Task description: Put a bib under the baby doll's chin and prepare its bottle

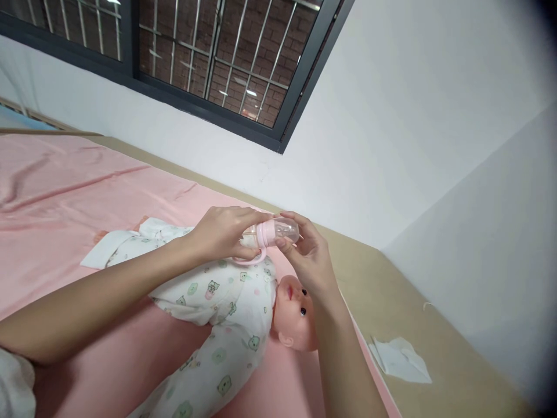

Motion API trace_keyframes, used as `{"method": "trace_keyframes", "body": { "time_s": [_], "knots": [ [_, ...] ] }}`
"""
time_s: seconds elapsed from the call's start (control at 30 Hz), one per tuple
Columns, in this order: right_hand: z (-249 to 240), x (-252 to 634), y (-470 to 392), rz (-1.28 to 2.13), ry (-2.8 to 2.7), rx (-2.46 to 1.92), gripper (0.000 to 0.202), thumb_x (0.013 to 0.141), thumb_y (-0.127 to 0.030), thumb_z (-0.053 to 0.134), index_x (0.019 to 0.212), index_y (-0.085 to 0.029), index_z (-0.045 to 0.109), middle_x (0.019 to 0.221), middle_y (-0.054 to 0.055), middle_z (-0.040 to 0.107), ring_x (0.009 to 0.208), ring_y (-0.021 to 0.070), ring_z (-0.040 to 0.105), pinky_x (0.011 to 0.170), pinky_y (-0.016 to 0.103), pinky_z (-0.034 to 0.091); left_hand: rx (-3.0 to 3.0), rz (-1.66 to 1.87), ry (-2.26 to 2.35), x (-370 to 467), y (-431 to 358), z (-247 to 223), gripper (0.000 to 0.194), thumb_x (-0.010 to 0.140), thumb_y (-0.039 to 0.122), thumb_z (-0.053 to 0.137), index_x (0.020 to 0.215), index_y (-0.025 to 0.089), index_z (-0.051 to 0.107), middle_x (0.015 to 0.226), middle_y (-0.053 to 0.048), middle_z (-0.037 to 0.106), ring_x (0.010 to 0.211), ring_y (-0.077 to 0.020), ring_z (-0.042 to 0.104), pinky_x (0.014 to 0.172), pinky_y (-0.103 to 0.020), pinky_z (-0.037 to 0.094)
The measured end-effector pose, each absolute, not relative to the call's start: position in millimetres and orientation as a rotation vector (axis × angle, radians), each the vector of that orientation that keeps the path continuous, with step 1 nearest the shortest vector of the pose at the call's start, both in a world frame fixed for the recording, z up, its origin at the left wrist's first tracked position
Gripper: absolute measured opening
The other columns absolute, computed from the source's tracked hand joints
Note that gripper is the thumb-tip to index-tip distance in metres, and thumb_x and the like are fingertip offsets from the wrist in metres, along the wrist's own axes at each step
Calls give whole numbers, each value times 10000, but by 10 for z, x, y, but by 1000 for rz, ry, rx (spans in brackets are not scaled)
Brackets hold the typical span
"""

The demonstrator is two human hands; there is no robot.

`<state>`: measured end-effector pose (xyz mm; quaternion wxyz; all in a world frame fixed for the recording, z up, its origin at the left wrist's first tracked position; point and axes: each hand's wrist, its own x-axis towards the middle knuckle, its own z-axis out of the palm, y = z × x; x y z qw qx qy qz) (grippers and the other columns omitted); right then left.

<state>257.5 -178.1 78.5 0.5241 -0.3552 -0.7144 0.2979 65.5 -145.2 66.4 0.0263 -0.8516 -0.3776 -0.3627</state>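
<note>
A baby bottle (266,233) with a pink collar, a pink handle and a clear cap lies sideways in the air between my hands. My left hand (228,232) is wrapped round the bottle's body. The fingers and thumb of my right hand (307,247) grip the clear cap at the other end. Below the hands, a baby doll (293,313) in white printed clothes lies on its back on a pink sheet (143,331). My right wrist hides part of the doll's head.
A folded white cloth or tissue (402,360) rests on the tan surface (361,273) to the right of the sheet. Behind are a white wall (369,116) and a dark-framed window (278,136) with metal bars.
</note>
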Motion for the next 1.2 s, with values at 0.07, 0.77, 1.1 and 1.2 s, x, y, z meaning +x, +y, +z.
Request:
{"method": "trace_keyframes", "body": {
  "time_s": [0.07, 0.77, 1.1, 1.2],
  "knots": [
    [771, 2571, -1768, 704, -1713, -846, 419, 741, -443, 733, 1097, -274, 589, 1201, 50, 609, 1054, 195, 598, 845, 326, 532, -2630, -1119, -1190, 659, -1454, 666, 577, 670, 333, 684, 1237, 280, 589, 1033, -2, 709, 837, -200, 649, 615, -248, 382],
    [782, 2550, -1769, 706, -1682, -912, 449, 709, -449, 755, 1070, -259, 568, 1178, 49, 598, 984, 175, 600, 826, 310, 520, -2678, -1248, -1196, 649, -1446, 660, 566, 623, 350, 717, 1182, 303, 640, 1008, 22, 723, 852, -212, 659, 645, -243, 413],
    [811, 2523, -1814, 769, -1618, -910, 451, 688, -398, 783, 1053, -242, 570, 1167, 53, 598, 1016, 173, 587, 853, 307, 499, -2688, -1308, -1162, 642, -1512, 705, 542, 626, 291, 681, 1168, 274, 668, 963, 14, 736, 854, -199, 666, 611, -229, 444],
    [801, 2517, -1808, 799, -1592, -896, 458, 684, -376, 789, 1064, -242, 571, 1135, 48, 607, 1001, 167, 591, 850, 301, 496, -2680, -1310, -1161, 640, -1510, 705, 548, 623, 285, 681, 1170, 276, 669, 956, 18, 739, 841, -194, 670, 601, -226, 443]
  ]
}}
